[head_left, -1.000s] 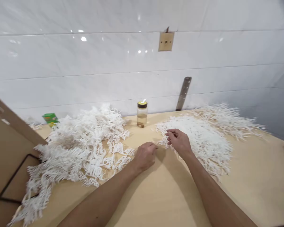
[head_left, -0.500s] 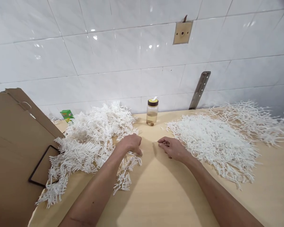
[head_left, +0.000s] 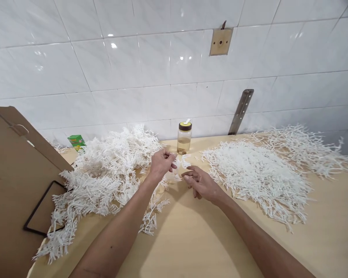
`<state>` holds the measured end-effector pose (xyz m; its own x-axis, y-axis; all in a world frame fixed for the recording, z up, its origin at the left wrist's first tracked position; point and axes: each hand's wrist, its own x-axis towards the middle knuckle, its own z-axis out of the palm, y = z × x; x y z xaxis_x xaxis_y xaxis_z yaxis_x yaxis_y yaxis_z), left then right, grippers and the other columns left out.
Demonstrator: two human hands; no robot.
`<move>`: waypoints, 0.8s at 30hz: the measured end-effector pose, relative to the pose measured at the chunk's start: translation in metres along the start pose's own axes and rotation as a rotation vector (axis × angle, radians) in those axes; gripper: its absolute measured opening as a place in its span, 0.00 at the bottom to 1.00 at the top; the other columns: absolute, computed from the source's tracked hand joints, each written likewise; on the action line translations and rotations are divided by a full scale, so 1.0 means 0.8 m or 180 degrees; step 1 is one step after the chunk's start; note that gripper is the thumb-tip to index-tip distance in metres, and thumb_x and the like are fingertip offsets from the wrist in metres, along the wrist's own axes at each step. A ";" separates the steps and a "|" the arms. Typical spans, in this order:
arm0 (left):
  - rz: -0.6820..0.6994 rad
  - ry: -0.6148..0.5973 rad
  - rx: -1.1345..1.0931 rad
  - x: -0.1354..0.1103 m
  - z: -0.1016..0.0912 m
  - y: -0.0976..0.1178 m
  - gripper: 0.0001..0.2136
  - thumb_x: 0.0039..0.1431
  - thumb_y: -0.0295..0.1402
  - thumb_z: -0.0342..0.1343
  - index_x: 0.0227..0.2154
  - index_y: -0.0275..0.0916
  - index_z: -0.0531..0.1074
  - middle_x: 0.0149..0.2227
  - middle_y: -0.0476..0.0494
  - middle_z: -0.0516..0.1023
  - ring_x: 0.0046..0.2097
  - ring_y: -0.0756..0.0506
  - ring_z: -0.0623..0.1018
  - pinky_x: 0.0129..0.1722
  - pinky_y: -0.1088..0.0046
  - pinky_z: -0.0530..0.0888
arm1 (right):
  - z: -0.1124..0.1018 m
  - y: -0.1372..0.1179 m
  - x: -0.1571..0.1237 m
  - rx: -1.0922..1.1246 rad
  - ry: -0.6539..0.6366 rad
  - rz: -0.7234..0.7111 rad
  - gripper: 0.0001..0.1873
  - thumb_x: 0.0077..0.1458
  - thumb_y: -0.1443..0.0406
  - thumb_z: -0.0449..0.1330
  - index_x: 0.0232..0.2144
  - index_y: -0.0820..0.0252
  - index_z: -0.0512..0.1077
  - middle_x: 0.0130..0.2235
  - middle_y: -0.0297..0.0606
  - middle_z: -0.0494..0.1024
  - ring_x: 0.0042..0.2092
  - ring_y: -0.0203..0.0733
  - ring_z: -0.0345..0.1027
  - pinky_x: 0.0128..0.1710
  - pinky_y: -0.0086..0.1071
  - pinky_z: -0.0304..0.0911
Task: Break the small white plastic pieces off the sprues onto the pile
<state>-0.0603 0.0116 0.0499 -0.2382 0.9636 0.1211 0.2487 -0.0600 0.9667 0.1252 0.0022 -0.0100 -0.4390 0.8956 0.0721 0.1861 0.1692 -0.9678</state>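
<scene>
My left hand (head_left: 161, 164) pinches a small cluster of white branched strands (head_left: 184, 160), blurred by motion, that hangs out to the right of its fingertips. Close beside it, my right hand (head_left: 201, 182) has its thumb and forefinger parted, with nothing plain to see between them. A tangled heap of white strands (head_left: 113, 166) lies left of and behind my left hand. Below that hand, a few loose strands (head_left: 150, 222) rest on the wooden table (head_left: 185, 239). On the right, a flatter pile of white strands (head_left: 258, 173) spreads beside my right hand.
A lidded jar of yellowish liquid (head_left: 184, 139) stands behind my hands near the tiled wall (head_left: 150, 69). Cardboard (head_left: 14, 185) borders the left side, with a green box (head_left: 77, 143) behind the heap. A metal bracket (head_left: 240, 112) leans at the wall; thinner strands (head_left: 310, 148) lie far right.
My left hand has risen from the table with a strand cluster in its fingers. My right hand has shifted slightly left, and its pinch has loosened.
</scene>
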 end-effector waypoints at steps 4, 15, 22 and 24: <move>-0.0226 -0.0692 -0.0599 -0.013 0.022 -0.006 0.12 0.52 0.37 0.65 0.25 0.34 0.69 0.20 0.48 0.73 0.23 0.49 0.77 0.22 0.78 0.72 | 0.004 -0.010 -0.001 -0.0158 0.0200 -0.0235 0.23 0.55 0.45 0.57 0.34 0.60 0.67 0.24 0.31 0.73 0.17 0.31 0.62 0.16 0.26 0.57; 0.0589 -0.1788 0.1513 -0.008 0.001 -0.025 0.43 0.41 0.41 0.69 0.62 0.39 0.62 0.49 0.34 0.76 0.49 0.38 0.76 0.46 0.64 0.73 | -0.025 0.012 0.013 0.0339 0.1208 -0.0021 0.23 0.51 0.46 0.62 0.25 0.61 0.69 0.21 0.34 0.74 0.20 0.36 0.67 0.22 0.30 0.65; 0.1063 -0.1445 0.2267 0.002 0.005 -0.035 0.15 0.42 0.24 0.59 0.36 0.39 0.80 0.38 0.42 0.81 0.41 0.42 0.76 0.41 0.69 0.70 | -0.031 0.003 0.013 0.1316 0.1518 -0.0062 0.23 0.45 0.48 0.68 0.28 0.62 0.70 0.19 0.28 0.67 0.19 0.32 0.61 0.19 0.29 0.64; 0.1003 -0.1277 0.2047 0.007 -0.002 -0.034 0.11 0.44 0.24 0.56 0.31 0.39 0.80 0.33 0.45 0.80 0.36 0.44 0.76 0.37 0.71 0.69 | -0.033 0.002 0.013 0.1476 0.1640 -0.0016 0.24 0.44 0.48 0.68 0.27 0.61 0.69 0.19 0.27 0.66 0.19 0.31 0.59 0.17 0.28 0.63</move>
<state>-0.0699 0.0182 0.0247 0.2562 0.9537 0.1577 0.7665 -0.2998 0.5680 0.1441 0.0231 -0.0047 0.0560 0.9959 0.0711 -0.2603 0.0833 -0.9619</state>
